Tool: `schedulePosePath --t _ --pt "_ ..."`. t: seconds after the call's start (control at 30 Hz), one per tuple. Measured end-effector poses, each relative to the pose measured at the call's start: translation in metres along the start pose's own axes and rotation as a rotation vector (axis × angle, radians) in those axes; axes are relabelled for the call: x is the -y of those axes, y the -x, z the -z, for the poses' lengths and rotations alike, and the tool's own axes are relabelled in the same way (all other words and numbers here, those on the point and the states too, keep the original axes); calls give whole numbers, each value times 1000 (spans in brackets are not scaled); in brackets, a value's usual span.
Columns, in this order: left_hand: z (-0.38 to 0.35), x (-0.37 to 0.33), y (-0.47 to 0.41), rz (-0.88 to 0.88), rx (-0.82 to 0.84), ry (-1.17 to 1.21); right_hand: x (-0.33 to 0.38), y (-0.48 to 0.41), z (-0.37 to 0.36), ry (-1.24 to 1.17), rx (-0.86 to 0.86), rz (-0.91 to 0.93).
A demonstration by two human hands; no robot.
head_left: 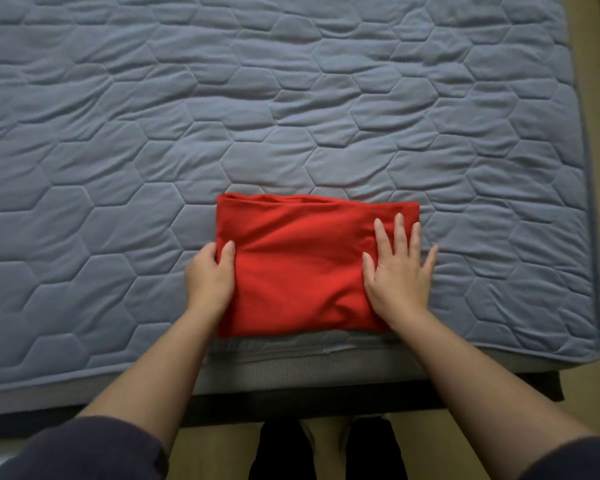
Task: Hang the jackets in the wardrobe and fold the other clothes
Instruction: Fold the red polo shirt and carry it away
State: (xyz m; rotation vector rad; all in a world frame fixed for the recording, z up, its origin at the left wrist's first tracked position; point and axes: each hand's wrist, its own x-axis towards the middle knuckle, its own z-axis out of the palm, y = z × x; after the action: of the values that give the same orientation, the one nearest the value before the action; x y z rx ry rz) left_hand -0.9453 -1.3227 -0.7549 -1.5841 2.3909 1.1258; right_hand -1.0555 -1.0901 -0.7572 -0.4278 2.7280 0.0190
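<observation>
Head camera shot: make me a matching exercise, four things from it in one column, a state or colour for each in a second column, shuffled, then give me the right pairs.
Column one:
1. left hand
2. right hand
3. red garment
4. quilted cover

Column two:
a. lies folded by the bed's near edge
b. rests flat, fingers spread
c. blue-grey, hexagon stitching
d. grips an edge of cloth, thumb on top

Pairs: 1-d, 2-b, 3-a, 4-c.
</observation>
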Motion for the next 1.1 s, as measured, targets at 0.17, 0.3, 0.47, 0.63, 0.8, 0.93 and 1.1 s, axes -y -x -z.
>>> schedulePosePath --t 0.17,0.3,0.47,0.63,0.8,0.93,1.1 --pt "-2 -23 12 -454 -211 -257 31 1 2 35 -149 267" --pt "-48 -27 15 -858 67 -662 47 -6 -27 97 -84 404" --pt "-71 4 -28 -1006 100 -827 9 -22 -54 155 -139 445" --pt "-26 14 -25 -880 65 -852 -54 5 -35 190 9 296" --pt "16 26 56 -546 -57 -496 -76 26 9 176 95 266" --pt "-10 17 132 85 186 154 -33 -12 41 23 94 257" --pt "-69 -9 138 854 362 1028 40 -80 51 -5 241 387"
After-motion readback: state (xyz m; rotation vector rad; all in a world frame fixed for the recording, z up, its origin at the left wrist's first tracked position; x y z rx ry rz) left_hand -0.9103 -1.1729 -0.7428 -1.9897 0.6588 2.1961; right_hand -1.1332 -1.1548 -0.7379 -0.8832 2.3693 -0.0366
